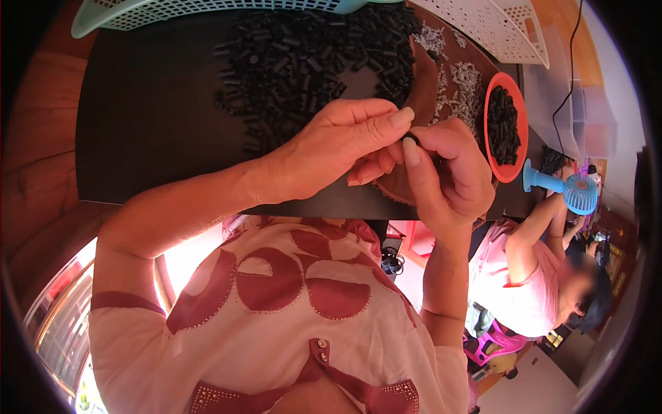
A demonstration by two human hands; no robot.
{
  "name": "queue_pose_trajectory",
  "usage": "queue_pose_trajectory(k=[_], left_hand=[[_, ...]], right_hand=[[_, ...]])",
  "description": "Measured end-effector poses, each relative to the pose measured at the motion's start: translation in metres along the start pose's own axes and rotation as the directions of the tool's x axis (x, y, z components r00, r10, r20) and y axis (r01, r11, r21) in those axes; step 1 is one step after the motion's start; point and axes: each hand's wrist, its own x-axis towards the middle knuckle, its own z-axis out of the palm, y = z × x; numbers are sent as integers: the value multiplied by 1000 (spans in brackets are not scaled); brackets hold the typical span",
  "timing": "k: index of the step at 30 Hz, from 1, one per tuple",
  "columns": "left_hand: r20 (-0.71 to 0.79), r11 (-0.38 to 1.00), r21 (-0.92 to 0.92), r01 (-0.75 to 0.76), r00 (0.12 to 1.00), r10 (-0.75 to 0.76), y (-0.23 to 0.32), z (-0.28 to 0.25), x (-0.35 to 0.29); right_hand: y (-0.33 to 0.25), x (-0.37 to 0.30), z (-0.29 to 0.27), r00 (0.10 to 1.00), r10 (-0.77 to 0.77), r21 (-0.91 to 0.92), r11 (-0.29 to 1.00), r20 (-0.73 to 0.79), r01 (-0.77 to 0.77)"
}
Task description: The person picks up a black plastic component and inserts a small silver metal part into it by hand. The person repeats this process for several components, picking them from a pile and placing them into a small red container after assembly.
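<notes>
The right hand's grip pinches 1 small black piece at 12 o'clock from the chest; the left hand's hold I cannot tell; on the desk, black tubes lie toward 10 o'clock, a red bowl toward 3 o'clock

Left forearm slanting rightward from a bent elbow; left grip with thumb extended, fingers curled beneath. Right forearm near-vertical; right grip with thumb and index finger pinched, beside the left thumb tip.
</notes>
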Motion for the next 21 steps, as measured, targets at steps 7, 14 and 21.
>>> queue_pose_trajectory(k=[7, 14, 21], left_hand=[[58, 998, -11, 59, 997, -59, 6, 4, -3], [91, 992, -33, 122, 989, -118, 5, -1, -5], [81, 982, -104, 156, 986, -148, 4, -2, -4]], right_hand=[[33, 21, -9, 945, 316, 92, 942, 82, -323], [57, 58, 17, 899, 60, -393, 911, 433, 128], [65, 70, 23, 885, 124, -494, 859, 448, 130]])
